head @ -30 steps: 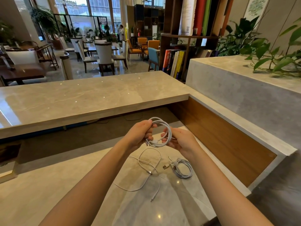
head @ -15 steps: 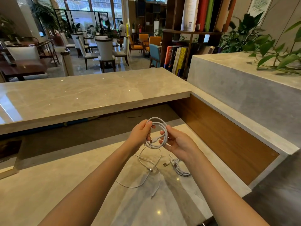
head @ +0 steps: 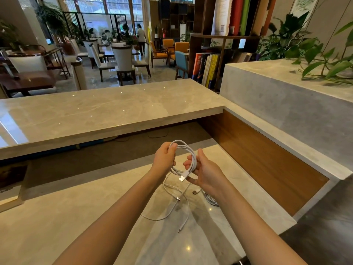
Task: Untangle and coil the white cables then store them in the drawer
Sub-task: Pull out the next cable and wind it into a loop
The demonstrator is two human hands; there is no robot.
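Observation:
A white cable coil hangs in the air above the marble desk. My left hand pinches the coil's upper left side. My right hand cups its lower right side, and the USB plug sticks out by my fingers. Below, a loose white cable sprawls on the desk with its small plug toward me. A second coiled white cable lies to the right, mostly hidden by my right wrist. No drawer is in view.
A raised marble counter runs across behind the desk. A wood panel and a grey stone ledge wall off the right side. Plants and a bookshelf stand beyond. A framed object sits at the far left.
The coil has been turned and tightened between my hands, and the USB plug now shows at my right fingers. My right hand shifted from gripping the coil's side to cupping it from below.

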